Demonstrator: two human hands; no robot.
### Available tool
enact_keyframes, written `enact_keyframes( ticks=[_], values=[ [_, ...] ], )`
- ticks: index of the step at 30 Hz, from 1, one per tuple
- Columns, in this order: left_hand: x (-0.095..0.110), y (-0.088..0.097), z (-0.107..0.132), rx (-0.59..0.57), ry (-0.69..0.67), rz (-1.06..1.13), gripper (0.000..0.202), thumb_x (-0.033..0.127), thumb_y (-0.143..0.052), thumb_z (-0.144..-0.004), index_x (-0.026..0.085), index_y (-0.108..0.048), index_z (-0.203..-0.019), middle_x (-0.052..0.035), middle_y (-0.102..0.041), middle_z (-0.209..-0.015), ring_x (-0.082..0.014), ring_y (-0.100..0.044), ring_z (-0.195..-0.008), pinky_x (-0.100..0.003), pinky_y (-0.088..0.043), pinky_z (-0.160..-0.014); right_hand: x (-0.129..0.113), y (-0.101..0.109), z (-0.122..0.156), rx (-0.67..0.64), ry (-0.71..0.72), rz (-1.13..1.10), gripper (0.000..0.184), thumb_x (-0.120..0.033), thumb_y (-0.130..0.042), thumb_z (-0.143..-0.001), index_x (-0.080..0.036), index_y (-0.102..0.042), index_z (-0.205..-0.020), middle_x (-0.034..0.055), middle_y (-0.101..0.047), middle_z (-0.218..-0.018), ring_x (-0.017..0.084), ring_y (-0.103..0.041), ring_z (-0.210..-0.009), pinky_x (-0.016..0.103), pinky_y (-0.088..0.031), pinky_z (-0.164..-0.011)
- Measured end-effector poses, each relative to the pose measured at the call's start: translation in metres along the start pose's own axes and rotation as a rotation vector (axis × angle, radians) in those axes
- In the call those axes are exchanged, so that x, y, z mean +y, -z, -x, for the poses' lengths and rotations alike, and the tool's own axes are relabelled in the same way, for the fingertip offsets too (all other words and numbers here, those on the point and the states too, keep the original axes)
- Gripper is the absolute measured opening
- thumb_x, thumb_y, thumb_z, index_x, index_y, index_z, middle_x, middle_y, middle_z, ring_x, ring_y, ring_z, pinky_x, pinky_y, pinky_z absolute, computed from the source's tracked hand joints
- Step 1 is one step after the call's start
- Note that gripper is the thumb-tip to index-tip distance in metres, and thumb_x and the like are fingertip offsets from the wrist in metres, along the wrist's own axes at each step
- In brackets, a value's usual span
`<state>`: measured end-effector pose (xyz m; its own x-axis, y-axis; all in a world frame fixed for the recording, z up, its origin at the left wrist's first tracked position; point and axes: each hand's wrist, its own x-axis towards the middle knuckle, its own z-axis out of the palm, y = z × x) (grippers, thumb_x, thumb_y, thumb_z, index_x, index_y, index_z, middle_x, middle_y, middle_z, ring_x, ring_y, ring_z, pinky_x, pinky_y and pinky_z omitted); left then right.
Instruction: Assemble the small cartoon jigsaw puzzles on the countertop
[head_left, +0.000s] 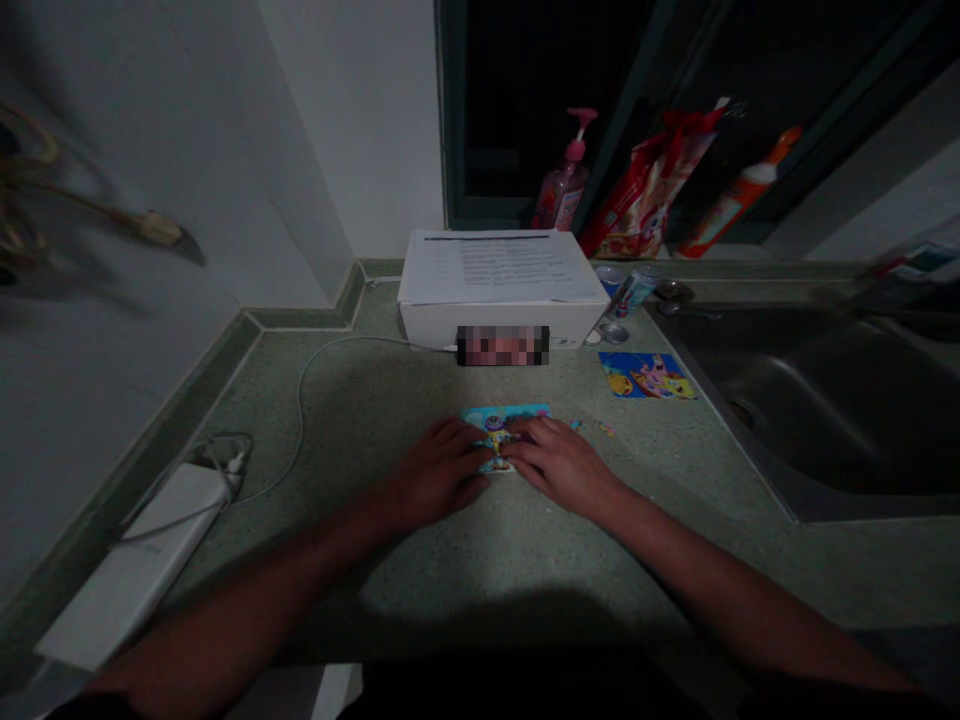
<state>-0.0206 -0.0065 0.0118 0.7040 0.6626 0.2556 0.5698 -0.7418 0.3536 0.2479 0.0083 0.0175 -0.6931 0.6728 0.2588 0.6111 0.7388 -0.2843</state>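
Both of my hands rest on a small colourful cartoon card or puzzle sheet (pixel 504 420) lying flat on the green speckled counter (pixel 480 560). My left hand (pixel 439 475) covers its left part, fingers lying flat on it. My right hand (pixel 559 465) lies on its right part, fingers stretched toward the middle. A few tiny coloured bits (pixel 604 429) lie just right of the sheet. A second cartoon picture card (pixel 646 376) lies farther right, near the sink.
A white box (pixel 501 290) topped with a printed paper stands behind the sheet. A steel sink (pixel 817 400) fills the right. A white power bank (pixel 142 560) with cables lies at left. A pink pump bottle (pixel 564 185), a red bag (pixel 649 195) and an orange bottle (pixel 739 195) stand on the window ledge.
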Motion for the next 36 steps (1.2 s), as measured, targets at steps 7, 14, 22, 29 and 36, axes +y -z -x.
enact_keyframes(
  ticks=[7, 14, 22, 29, 36],
  values=[
    [0.0, -0.001, 0.001, 0.014, -0.01, 0.017, 0.036, 0.035, -0.064, -0.107, 0.032, -0.064, -0.143, -0.0105, -0.069, -0.144, -0.0326, -0.063, -0.135, -0.057, -0.047, -0.121, 0.002, 0.001, 0.001, 0.002, -0.004, 0.009, 0.021, -0.023, -0.063, -0.107, -0.026, -0.081, -0.117, 0.0122, -0.077, -0.125, 0.031, -0.072, -0.114, 0.049, -0.059, -0.1],
    [-0.011, 0.003, 0.0, 0.193, 0.168, 0.014, 0.012, 0.025, -0.059, -0.106, 0.025, -0.072, -0.107, -0.007, -0.077, -0.103, -0.0272, -0.07, -0.1, -0.051, -0.059, -0.098, 0.035, 0.034, 0.01, 0.209, -0.185, -0.051, 0.027, -0.028, -0.054, -0.109, -0.024, -0.079, -0.119, 0.0135, -0.078, -0.124, 0.031, -0.073, -0.115, 0.05, -0.06, -0.101],
    [-0.019, 0.014, -0.003, 0.23, 0.297, 0.085, 0.018, 0.024, -0.054, -0.105, 0.029, -0.071, -0.1, -0.0038, -0.078, -0.098, -0.0264, -0.072, -0.097, -0.052, -0.061, -0.094, 0.086, 0.075, 0.038, -0.021, -0.52, -0.055, 0.026, -0.029, -0.056, -0.1, -0.024, -0.081, -0.105, 0.0098, -0.082, -0.105, 0.028, -0.076, -0.092, 0.041, -0.059, -0.086],
    [-0.02, 0.009, -0.003, 0.27, 0.295, 0.056, 0.019, 0.024, -0.055, -0.102, 0.024, -0.073, -0.096, -0.0051, -0.078, -0.094, -0.0266, -0.073, -0.093, -0.049, -0.061, -0.092, 0.092, 0.072, 0.047, -0.286, -0.543, -0.162, 0.02, -0.021, -0.062, -0.091, -0.023, -0.082, -0.093, 0.006, -0.084, -0.094, 0.024, -0.078, -0.084, 0.033, -0.055, -0.078],
    [-0.025, 0.004, -0.001, 0.276, 0.279, 0.06, 0.016, 0.023, -0.057, -0.102, 0.024, -0.073, -0.097, -0.0051, -0.078, -0.095, -0.0257, -0.072, -0.093, -0.049, -0.06, -0.093, 0.094, 0.081, 0.053, -0.189, -0.607, -0.123, 0.019, -0.02, -0.064, -0.09, -0.025, -0.081, -0.094, 0.0053, -0.084, -0.095, 0.024, -0.077, -0.085, 0.033, -0.056, -0.079]
  ],
)
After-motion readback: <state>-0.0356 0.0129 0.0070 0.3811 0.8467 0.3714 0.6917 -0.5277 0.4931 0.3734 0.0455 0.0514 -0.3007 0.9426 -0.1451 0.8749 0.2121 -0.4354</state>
